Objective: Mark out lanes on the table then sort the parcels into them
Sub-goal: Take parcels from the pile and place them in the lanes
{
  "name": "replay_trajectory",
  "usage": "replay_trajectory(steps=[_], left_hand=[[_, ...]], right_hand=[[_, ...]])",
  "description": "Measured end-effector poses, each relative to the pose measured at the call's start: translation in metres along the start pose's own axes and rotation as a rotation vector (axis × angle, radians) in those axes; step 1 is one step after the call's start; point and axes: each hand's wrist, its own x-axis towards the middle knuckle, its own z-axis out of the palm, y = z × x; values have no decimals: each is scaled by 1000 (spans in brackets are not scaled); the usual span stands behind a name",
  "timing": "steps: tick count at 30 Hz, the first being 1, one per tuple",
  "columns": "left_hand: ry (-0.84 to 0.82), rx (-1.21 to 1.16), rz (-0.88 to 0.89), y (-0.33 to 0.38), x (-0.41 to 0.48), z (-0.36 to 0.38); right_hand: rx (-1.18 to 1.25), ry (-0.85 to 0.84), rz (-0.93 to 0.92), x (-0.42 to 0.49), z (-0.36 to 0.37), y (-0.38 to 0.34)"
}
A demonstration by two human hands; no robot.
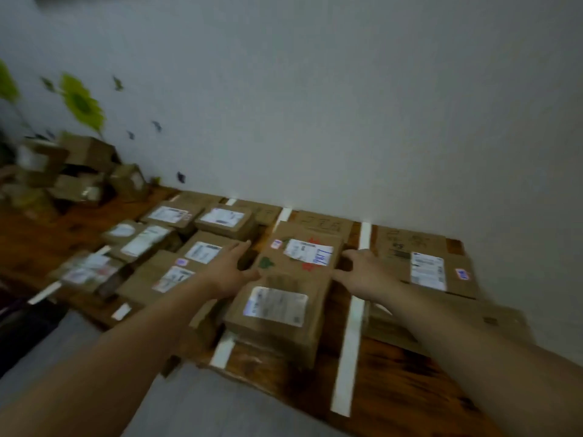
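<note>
Brown cardboard parcels with white labels lie in lanes on a wooden table [388, 383], split by strips of white tape [350, 348]. In the middle lane a parcel with blue and red writing [303, 250] lies behind a nearer labelled parcel [277, 313]. My left hand [230, 269] is at the left side of the written-on parcel, fingers spread. My right hand [366, 272] is at its right side, fingers apart. Whether they touch it is blurred. A flat parcel [435, 269] lies in the right lane.
A loose heap of cardboard boxes [79, 171] is piled at the table's far left against the wall. Cardboard lane signs with handwriting [321, 225] lie flat along the wall edge. The near table edge runs diagonally, with grey floor below.
</note>
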Motion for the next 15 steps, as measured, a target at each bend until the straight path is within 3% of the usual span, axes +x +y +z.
replay_trajectory(steps=[8, 15], left_hand=[[88, -145, -178, -187, -58, -139], [170, -204, -297, -315, -76, -224]], right_hand=[[-4, -98, -167, 10, 85, -202], [-113, -132, -301, 35, 147, -336]])
